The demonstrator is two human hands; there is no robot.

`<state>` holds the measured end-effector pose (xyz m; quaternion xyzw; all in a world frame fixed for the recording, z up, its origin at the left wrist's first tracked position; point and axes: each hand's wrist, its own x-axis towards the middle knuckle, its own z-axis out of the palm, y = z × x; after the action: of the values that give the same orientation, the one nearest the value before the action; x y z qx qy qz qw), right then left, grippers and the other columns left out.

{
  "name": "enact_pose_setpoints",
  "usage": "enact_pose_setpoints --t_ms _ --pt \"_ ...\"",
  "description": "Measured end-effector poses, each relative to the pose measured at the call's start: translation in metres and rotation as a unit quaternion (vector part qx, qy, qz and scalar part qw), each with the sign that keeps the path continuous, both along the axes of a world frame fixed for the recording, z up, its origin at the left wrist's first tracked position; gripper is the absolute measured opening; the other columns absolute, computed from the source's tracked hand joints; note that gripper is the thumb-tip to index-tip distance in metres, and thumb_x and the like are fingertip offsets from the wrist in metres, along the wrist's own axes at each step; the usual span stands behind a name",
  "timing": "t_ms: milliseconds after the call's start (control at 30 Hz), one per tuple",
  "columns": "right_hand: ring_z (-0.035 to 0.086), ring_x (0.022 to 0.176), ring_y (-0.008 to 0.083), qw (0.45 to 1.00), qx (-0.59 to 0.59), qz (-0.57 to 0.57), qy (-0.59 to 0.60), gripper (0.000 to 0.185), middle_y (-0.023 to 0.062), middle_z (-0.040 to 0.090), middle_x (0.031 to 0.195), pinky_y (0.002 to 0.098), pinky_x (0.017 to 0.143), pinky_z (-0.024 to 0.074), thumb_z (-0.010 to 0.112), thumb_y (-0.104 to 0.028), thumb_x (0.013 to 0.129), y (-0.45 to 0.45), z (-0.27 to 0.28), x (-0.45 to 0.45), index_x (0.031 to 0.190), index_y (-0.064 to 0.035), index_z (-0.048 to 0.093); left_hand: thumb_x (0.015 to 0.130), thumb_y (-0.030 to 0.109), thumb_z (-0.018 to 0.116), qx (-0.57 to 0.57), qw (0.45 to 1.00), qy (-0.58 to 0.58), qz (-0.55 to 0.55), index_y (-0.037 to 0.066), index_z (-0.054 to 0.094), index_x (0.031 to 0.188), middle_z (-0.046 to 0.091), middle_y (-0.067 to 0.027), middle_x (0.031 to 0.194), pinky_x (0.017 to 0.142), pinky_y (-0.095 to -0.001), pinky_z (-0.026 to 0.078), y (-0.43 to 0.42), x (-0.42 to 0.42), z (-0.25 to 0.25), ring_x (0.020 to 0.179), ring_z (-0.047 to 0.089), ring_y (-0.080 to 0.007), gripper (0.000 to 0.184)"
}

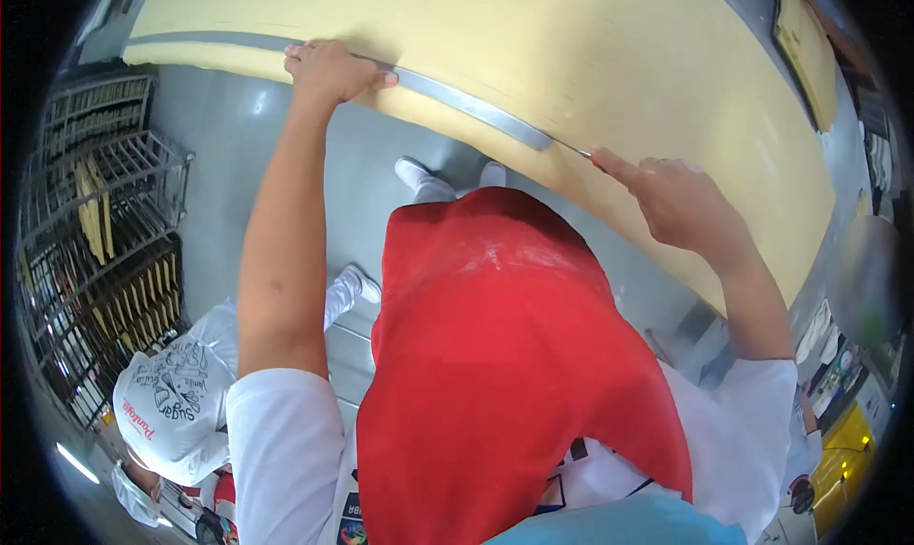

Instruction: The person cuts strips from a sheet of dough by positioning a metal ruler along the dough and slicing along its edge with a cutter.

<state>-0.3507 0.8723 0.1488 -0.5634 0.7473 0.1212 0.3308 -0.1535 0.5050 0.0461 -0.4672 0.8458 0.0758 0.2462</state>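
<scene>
Knife leftward, parallel to ruler

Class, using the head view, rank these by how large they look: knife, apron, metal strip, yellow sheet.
1. Yellow sheet
2. Apron, perhaps enlarged by nearness to the camera
3. Metal strip, long but narrow
4. Knife

Long metal strip flat on pale yellow sheet, thin blade at one end
</scene>
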Motion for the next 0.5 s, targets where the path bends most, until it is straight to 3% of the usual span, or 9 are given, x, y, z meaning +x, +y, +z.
enact_pose_setpoints --t_ms 200,300,367,400,467,500 --pt "0.067 0.085 0.0378 1.0 -0.025 -0.005 0.003 0.069 0.0159 0.067 0.087 0.0511 0.077 0.0509 0.051 0.004 0.092 0.008 -0.003 -0.002 0.155 -0.0247 0.05 0.067 0.067 0.086 -0.03 0.999 0.044 -0.002 -0.021 0.056 0.135 0.041 -0.0421 0.153 0.124 -0.0582 0.019 0.006 0.009 -0.008 0.151 0.022 -0.06 0.114" --pt "0.068 0.09 0.0375 0.995 -0.068 -0.036 -0.064 0.062 0.0157 0.07 0.093 0.0485 0.078 0.052 0.055 -0.002 0.095 0.012 0.013 -0.011 0.153 -0.022 0.051 0.067 0.069 0.085 -0.043 0.997 0.065 -0.009 -0.023 0.054 0.136 0.041 -0.0423 0.153 0.125 -0.055 0.02 0.011 0.012 -0.005 0.151 0.023 -0.0593 0.118" --pt "0.068 0.091 0.0406 0.968 -0.128 -0.167 -0.14 0.056 0.0196 0.07 0.098 0.0492 0.078 0.0516 0.063 -0.004 0.092 0.013 0.021 -0.014 0.147 -0.0139 0.055 0.067 0.07 0.084 -0.051 0.996 0.075 -0.013 -0.023 0.052 0.136 0.041 -0.0425 0.153 0.126 -0.0535 0.02 0.016 0.015 -0.006 0.151 0.023 -0.0589 0.12" --pt "0.068 0.091 0.0406 0.969 -0.132 -0.158 -0.139 0.056 0.0196 0.07 0.098 0.0492 0.078 0.0516 0.063 -0.004 0.092 0.009 0.018 -0.011 0.147 -0.0139 0.055 0.067 0.073 0.082 -0.052 0.994 0.087 -0.037 -0.023 0.052 0.136 0.042 -0.0424 0.152 0.126 -0.0535 0.021 0.018 0.017 -0.008 0.15 0.026 -0.0589 0.122" --pt "0.067 0.09 0.0433 0.93 -0.171 -0.279 -0.167 0.045 0.0226 0.069 0.099 0.0494 0.077 0.0517 0.067 -0.006 0.09 -0.01 -0.007 0.0 0.134 -0.0075 0.06 0.068 0.077 0.079 -0.064 0.987 0.125 -0.076 -0.023 0.052 0.135 0.046 -0.0422 0.148 0.124 -0.0545 0.025 0.024 0.025 -0.005 0.146 0.033 -0.0584 0.123" --pt "0.067 0.092 0.0441 0.925 -0.223 -0.262 -0.159 0.04 0.0226 0.069 0.099 0.0494 0.078 0.052 0.067 -0.006 0.09 -0.024 -0.028 0.007 0.129 -0.0067 0.061 0.069 0.078 0.077 -0.079 0.982 0.149 -0.09 -0.023 0.053 0.135 0.049 -0.0421 0.145 0.123 -0.0554 0.028 0.026 0.032 -0.002 0.144 0.037 -0.0577 0.123"
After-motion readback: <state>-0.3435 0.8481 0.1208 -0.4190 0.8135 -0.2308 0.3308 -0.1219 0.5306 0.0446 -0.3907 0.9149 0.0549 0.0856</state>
